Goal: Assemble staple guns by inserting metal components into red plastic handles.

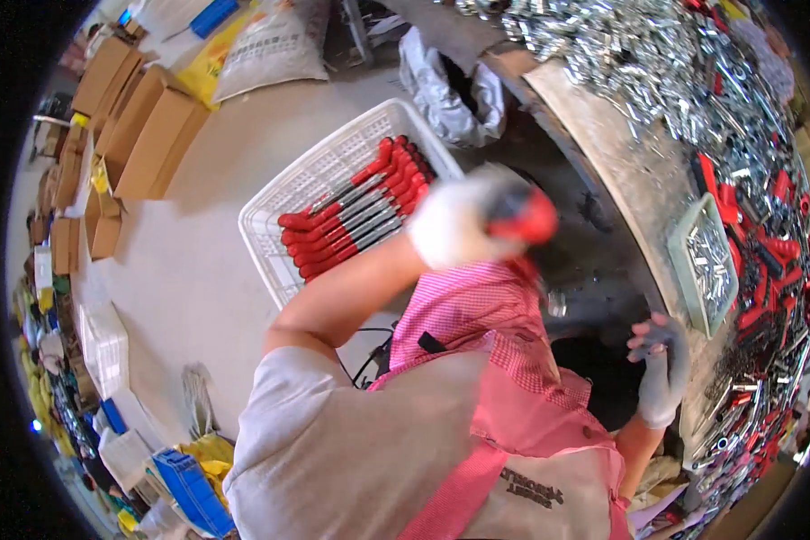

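My left hand, in a white glove, is raised in front of me beside the basket's right edge. It is closed around a red and black tool handle; motion blurs both, and the rest of the tool does not show. A white plastic basket on the floor holds a row of red-handled tools with metal shafts, laid side by side. At the bench edge on the right is my right hand, in a greyish glove with bare fingertips. Its fingers are loosely bent and apart, with nothing visible in them.
The bench carries a heap of shiny metal parts and a pile of red tool parts. A pale green tray of small metal pins stands near its edge. Cardboard boxes and a white sack lie on the floor.
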{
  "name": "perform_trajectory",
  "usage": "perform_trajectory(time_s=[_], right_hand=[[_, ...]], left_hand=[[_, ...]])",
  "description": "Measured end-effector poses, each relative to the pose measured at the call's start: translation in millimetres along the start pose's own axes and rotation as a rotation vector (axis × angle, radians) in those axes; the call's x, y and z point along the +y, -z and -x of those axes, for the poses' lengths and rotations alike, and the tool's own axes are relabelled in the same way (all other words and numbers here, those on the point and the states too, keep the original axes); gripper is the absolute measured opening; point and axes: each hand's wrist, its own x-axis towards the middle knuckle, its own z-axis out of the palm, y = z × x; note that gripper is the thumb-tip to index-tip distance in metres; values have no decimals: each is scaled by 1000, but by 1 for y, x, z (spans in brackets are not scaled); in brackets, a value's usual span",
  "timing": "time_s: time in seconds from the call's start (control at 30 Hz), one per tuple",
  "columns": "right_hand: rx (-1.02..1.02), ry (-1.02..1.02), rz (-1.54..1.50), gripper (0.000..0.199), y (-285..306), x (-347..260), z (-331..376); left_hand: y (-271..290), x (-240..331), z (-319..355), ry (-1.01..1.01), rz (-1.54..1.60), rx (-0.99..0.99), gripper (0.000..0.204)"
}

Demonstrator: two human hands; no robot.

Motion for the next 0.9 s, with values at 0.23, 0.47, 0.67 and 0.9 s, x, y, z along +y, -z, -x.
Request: perform_trajectory(time_s=[0.23, 0.47, 0.67, 0.9], right_hand=[[64, -305, -64, 24, -6, 71, 2], [25, -569, 23, 22, -38, 104, -13], [-24, -649, 127, 22, -30, 125, -6], [-33, -677, 213, 22, -35, 145, 26]], left_hand=[[124, -188, 89, 357, 83, 1113, 25], [114, -363, 163, 578, -185, 1189, 33], [134, -440, 234, 760, -243, 1047, 32], [114, -431, 223, 733, -1208, 33, 30]])
